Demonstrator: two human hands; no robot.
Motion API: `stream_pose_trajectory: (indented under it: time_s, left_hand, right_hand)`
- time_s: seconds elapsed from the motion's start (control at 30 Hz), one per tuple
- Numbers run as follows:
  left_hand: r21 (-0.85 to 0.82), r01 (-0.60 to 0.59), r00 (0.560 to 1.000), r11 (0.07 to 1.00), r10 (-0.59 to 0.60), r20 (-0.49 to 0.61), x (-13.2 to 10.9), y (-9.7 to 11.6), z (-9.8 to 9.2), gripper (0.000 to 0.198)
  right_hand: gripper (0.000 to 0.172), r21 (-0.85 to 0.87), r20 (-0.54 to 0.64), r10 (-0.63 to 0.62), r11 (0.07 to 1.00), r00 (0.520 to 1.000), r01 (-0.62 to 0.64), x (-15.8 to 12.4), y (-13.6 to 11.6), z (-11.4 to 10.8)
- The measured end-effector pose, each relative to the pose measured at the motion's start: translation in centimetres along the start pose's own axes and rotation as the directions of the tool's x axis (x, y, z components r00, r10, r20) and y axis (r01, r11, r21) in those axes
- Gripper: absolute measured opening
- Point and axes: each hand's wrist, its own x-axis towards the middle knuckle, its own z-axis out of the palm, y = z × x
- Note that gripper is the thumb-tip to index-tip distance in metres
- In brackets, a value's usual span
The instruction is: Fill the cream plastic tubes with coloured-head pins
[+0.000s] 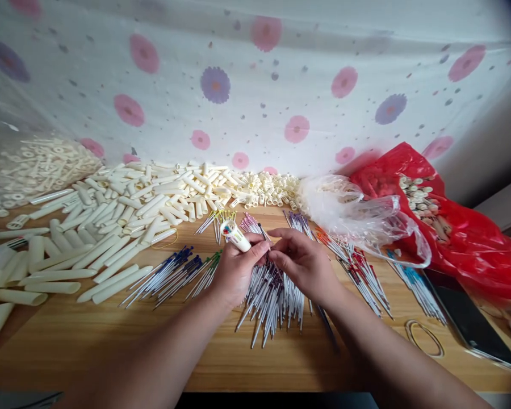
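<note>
My left hand (pixel 237 267) is closed around a white slotted multi-colour pen piece (pixel 237 236), tilted up to the left, with small coloured tips showing in its open end. Beside it, my right hand (pixel 304 262) pinches a thin pen refill (pixel 263 231) with a dark end; its lower part is hidden by the fingers. Both hands' fingertips nearly meet. Below them lies a heap of dark-ended refills (pixel 272 301). Blue-ended refills (pixel 170 278) and green-ended refills (pixel 205 275) lie to the left, red-ended refills (pixel 368 284) and light-blue-ended refills (pixel 423 292) to the right.
Cream pen barrels (pixel 123 227) cover the left of the wooden table (pixel 145 352). Slotted pieces (pixel 268 190) are heaped at the back. A clear bag (pixel 42 170), a red bag (pixel 468 238), a rubber band (pixel 426 339) and a dark flat device (pixel 472 324) lie around the edges.
</note>
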Motion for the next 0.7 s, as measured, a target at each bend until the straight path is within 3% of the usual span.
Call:
stream_pose_trajectory:
  time_s: [0.17,0.43,0.57,0.7]
  left_hand:
    - [0.028,0.103,0.981,0.994,-0.106,0.16,-0.2,0.3,0.0,0.014]
    - [0.162,0.136,0.925,0.977,-0.183,0.332,-0.3,-0.3,-0.4,0.018]
    - [0.392,-0.062,0.925,0.918,-0.094,0.368,0.2,-0.3,-0.9,0.018]
    - [0.605,-0.241,0.911,0.758,-0.038,0.411,0.7,0.3,-0.9,0.015]
  right_hand:
    - [0.019,0.257,-0.051,0.096,0.963,0.994,-0.08,0.2,0.8,-1.4]
    - [0.016,0.448,0.081,0.099,0.885,0.992,-0.125,0.0,1.2,-1.9]
    - [0.009,0.31,0.042,0.128,0.941,0.991,-0.134,0.0,0.4,-2.3]
    - [0.012,-0.095,-0.003,0.053,0.994,0.999,-0.053,-0.1,-0.6,-2.8]
